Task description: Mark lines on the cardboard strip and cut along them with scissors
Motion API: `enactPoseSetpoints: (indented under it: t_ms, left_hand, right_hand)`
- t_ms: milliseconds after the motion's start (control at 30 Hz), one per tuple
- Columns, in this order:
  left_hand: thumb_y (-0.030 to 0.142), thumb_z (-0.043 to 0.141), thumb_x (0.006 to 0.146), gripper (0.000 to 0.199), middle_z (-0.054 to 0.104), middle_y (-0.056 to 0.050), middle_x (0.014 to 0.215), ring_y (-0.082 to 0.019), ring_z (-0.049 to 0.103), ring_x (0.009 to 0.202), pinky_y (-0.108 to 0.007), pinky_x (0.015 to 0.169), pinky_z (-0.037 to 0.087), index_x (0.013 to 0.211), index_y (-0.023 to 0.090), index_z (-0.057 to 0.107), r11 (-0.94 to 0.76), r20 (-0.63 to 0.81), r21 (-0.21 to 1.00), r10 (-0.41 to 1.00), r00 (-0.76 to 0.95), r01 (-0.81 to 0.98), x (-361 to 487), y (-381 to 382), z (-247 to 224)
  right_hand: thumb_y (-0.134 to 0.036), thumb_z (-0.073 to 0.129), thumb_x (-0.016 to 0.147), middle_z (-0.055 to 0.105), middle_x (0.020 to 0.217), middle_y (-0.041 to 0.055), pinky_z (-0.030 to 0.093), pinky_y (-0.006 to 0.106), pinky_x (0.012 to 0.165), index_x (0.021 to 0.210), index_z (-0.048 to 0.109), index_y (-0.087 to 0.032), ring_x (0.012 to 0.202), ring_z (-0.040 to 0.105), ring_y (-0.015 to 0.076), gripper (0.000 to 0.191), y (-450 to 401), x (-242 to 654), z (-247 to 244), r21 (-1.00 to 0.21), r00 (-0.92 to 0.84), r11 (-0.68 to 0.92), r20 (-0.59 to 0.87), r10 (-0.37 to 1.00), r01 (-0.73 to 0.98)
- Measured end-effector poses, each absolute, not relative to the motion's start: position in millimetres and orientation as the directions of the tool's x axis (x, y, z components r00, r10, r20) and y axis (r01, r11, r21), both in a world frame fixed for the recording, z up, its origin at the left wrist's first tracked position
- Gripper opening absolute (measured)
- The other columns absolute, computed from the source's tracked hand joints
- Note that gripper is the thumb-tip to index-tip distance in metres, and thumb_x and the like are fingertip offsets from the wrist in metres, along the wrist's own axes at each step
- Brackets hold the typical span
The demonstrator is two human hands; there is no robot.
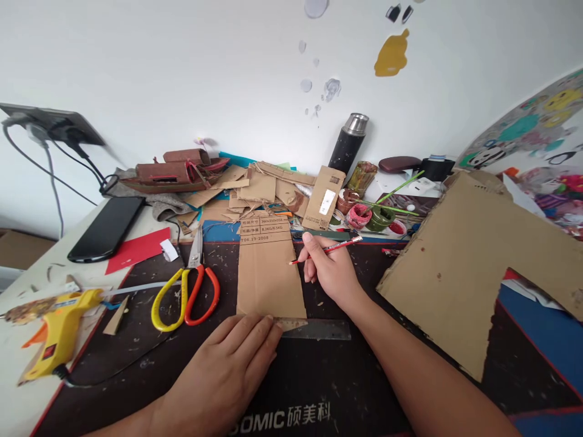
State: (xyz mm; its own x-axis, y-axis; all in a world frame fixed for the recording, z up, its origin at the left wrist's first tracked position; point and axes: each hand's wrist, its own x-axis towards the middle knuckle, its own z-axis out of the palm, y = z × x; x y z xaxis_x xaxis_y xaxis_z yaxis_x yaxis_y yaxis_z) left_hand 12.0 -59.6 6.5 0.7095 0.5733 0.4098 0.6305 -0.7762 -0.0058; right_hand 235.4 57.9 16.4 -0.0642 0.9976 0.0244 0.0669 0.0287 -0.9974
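Observation:
A printed piece of cardboard lies on the dark mat in front of me. My left hand rests over its near edge with fingers flat and stretched out, pressing down there. From under those fingertips a clear ruler sticks out to the right along that edge. My right hand is closed around a red pencil, whose tip is at the cardboard's right side; whether it touches cannot be told. Scissors with one yellow and one red handle lie left of the cardboard.
A yellow glue gun and a black phone lie at left. Behind are a model boat, cardboard scraps, open paint jars and a black flask. A large cardboard sheet covers the right side.

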Motion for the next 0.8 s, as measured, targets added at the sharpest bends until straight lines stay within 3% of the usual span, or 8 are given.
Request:
enactPoseSetpoints:
  t_ms: [567, 800]
  left_hand:
    - [0.013, 0.041, 0.115, 0.034, 0.081, -0.01, 0.112, -0.027, 0.075, 0.096, -0.04, 0.082, 0.058, 0.122, 0.013, 0.074, -0.785, 0.408, 0.039, 0.577, 0.707, 0.618, 7, -41, 6]
    - [0.026, 0.044, 0.116, 0.038, 0.074, -0.016, 0.146, -0.037, 0.071, 0.13, -0.054, 0.104, 0.059, 0.14, 0.019, 0.073, -0.723, 0.329, -0.087, 0.628, 0.705, 0.685, 3, -37, -1]
  right_hand:
    - [-0.093, 0.063, 0.087, 0.052, 0.041, -0.003, 0.038, 0.024, 0.04, 0.069, 0.064, -0.022, 0.036, 0.054, 0.0143, 0.073, 64, 238, 14, -0.998, -0.026, 0.015, 0.013, 1.0, 0.063]
    - [-0.092, 0.06, 0.09, 0.052, 0.041, -0.0031, 0.039, 0.024, 0.04, 0.07, 0.065, -0.022, 0.036, 0.053, 0.0144, 0.073, 68, 247, 12, -0.994, 0.025, 0.047, 0.05, 0.998, 0.1]
